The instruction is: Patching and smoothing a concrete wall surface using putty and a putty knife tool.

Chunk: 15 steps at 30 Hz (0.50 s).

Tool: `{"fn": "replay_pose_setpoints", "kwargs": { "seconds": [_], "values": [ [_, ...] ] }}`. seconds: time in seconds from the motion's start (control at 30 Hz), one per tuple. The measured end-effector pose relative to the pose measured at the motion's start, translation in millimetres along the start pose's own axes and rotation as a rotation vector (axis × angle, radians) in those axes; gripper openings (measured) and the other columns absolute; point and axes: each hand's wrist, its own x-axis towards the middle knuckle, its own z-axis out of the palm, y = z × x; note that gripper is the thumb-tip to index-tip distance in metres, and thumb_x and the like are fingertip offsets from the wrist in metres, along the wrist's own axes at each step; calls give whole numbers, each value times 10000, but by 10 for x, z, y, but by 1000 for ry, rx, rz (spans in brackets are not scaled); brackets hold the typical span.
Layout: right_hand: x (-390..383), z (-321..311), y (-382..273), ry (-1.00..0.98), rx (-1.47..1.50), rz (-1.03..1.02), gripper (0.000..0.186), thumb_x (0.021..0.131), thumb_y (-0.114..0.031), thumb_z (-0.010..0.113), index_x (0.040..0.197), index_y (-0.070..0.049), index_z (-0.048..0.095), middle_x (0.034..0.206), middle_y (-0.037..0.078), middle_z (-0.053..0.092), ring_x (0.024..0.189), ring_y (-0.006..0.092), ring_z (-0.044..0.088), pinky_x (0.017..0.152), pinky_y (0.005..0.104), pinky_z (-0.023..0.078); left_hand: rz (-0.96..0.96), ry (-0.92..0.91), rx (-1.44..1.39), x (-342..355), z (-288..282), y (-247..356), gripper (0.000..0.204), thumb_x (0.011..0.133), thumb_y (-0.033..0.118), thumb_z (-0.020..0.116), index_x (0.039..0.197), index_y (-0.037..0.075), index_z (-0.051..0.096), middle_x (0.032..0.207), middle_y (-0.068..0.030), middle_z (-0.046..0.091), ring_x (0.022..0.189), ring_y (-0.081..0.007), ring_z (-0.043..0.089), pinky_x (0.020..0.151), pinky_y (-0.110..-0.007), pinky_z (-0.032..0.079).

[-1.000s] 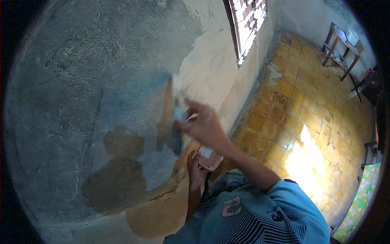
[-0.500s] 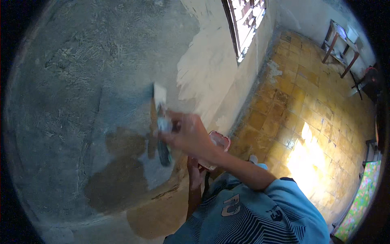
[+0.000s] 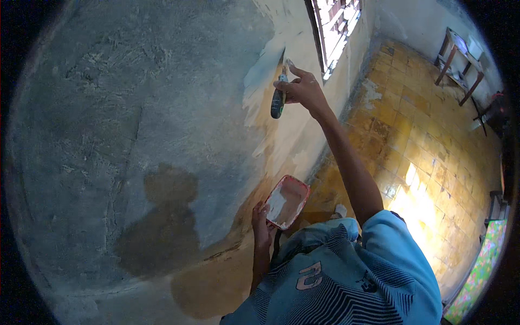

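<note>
1. Head view: the big grey wall (image 3: 108, 135) spreads out to the left of the right hand's (image 3: 306, 90) grip.
2. The left hand (image 3: 261, 218) is well below that grip, near the person's body. Its fingers hold the left edge of a tub (image 3: 300, 181).
3. The scraper (image 3: 278, 100) is right inside the right grip, so the right hand is the near one and the left is well apart. It is long and stands almost up and down, its top leaning a bit right. The dark handle sticks out below the grip; the thin blade points up. I can't tell if its tip touches the wall.
4. The tub, with its red rim, sits slanted almost straight below the right grip. Pale paste (image 3: 277, 201) is inside.
5. The right fingers are closed around the scraper, with one stretched up beside the blade.
6. A bright window (image 3: 337, 32) is up and right of the grip.
</note>
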Motion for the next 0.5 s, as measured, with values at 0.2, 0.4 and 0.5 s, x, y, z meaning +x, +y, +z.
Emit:
{"fn": "replay_pose_setpoints", "kwargs": {
  "seconds": [0.2,0.4,0.5],
  "values": [
    [-259,368,133,18,134,-70,460,754,-238,764,1117,22,651,723,145,687,600,168,682,526,299,541,-17,-4,13,-43,34,52,585,889,322,627,1364,53,416,1270,-135,524,1132,-248,549,879,-388,496],
    [-2009,1493,-351,-229,237,-38,452,774,-234,733,1159,-24,626,824,184,690,747,267,687,682,368,539,-6,-24,23,-5,-150,69,563,897,310,624,1357,53,425,1271,-127,522,1125,-241,555,881,-373,500],
    [-1971,1240,-303,-230,181,-26,557,791,-219,748,1262,9,559,746,105,665,728,158,658,658,314,537,40,-72,-12,77,-179,27,544,903,291,626,1351,51,431,1269,-121,522,1113,-234,563,881,-365,501]
  ]
}}
